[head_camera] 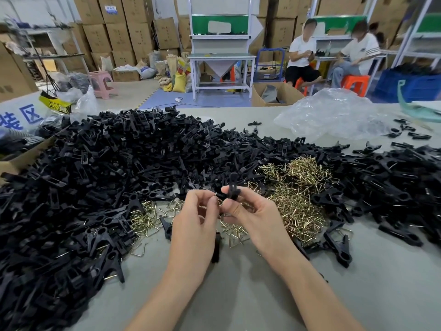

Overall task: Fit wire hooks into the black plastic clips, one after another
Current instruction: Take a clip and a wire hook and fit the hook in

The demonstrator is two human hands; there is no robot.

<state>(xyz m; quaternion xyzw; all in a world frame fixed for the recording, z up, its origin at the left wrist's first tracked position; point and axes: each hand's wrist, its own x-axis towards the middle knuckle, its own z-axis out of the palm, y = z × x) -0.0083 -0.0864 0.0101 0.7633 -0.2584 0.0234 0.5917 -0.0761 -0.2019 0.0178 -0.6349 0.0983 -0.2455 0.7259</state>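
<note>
My right hand (255, 216) pinches a black plastic clip (232, 186) upright between thumb and fingers above the table. My left hand (195, 220) pinches a small brass-coloured wire hook (217, 199) and holds it against the clip's side. The two hands touch at the fingertips. Part of the hook is hidden behind my fingers. A heap of loose wire hooks (296, 197) lies just behind and right of my hands, with more wire hooks (145, 218) to the left.
A large mound of black clips (107, 168) covers the table's left and middle, and another pile of clips (393, 177) lies right. A crumpled clear plastic bag (334, 115) sits at the back right. A cardboard box edge (19, 161) borders the left. Two people sit working far behind.
</note>
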